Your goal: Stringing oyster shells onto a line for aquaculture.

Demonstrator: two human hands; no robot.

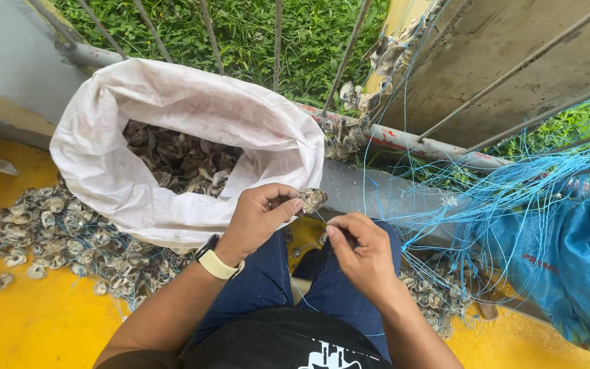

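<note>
The left hand (257, 217) pinches a grey oyster shell (313, 199) between thumb and fingertips, just above the knees; the shell's long axis runs roughly left to right, its free end pointing right. The right hand (358, 247), fingers closed, grips a thin blue line (322, 220) leading to the shell. Far left stands an open white sack (107, 171) of shells. Loose shells (49, 229) lie on the yellow floor (29, 314); tangled blue twine (500, 198) hangs right.

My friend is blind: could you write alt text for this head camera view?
A seated person's left hand pinches an oyster shell while the right hand pulls thin line, beside an open white sack of shells on a yellow floor.
</note>
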